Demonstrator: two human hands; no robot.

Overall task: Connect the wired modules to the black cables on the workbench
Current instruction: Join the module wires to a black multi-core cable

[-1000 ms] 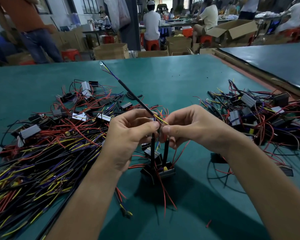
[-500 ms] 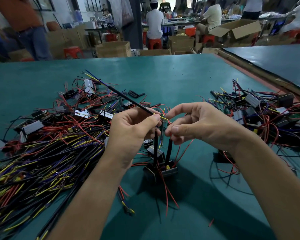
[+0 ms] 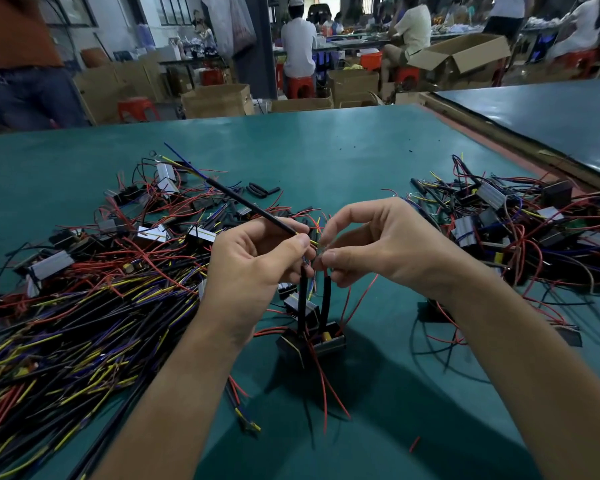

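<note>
Along the tabletop's (image 3: pixel 326 150) left edge lies a heap of cables (image 3: pixel 84 327). Our left hand (image 3: pixel 257 268), fingers (image 3: pixel 284 226) curled, pinches a black cable (image 3: pixel 243 201) slanting up-left; our right hand (image 3: pixel 381 247), forefinger (image 3: pixel 354 211) arched, pinches thin wire ends (image 3: pixel 314 242) against it. The module (image 3: pixel 314 342) sits below both, toward the near edge.

The workbench (image 3: pixel 326 150) has a smooth, matt teal covering, the black cable (image 3: pixel 243 200) a dull plastic sheath, the red wires (image 3: pixel 361 299) slightly glossy insulation, the modules (image 3: pixel 51 265) pale metal-looking shells, and the boxes (image 3: pixel 215 98) are plain brown cardboard.
</note>
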